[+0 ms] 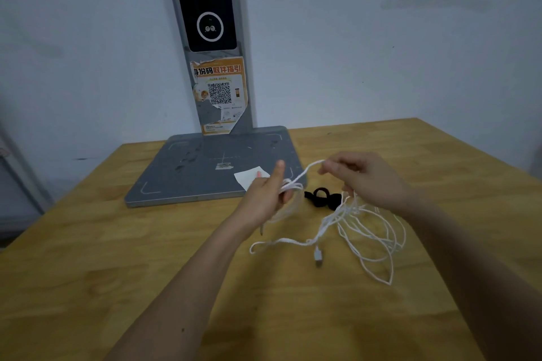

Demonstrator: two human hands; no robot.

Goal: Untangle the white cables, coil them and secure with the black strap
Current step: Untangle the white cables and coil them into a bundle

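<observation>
White cables [356, 224] before sticker [220, 91] reading "取件指引".

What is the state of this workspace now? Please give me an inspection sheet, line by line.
Surface: wooden table, bare wood in front.
Job's things: white cables partly coiled, mostly a loose tangle on the table; black strap lies unused between the hands.
Clutter: white paper slip on the grey scanner base.
Hands: left hand grips a few cable loops; right hand pinches the strand running to the left hand.
Cables: one plug end lies free on the table; thin loops spread under the right forearm.
Surroundings: grey scanner column with an orange QR sticker, against a white wall.
</observation>
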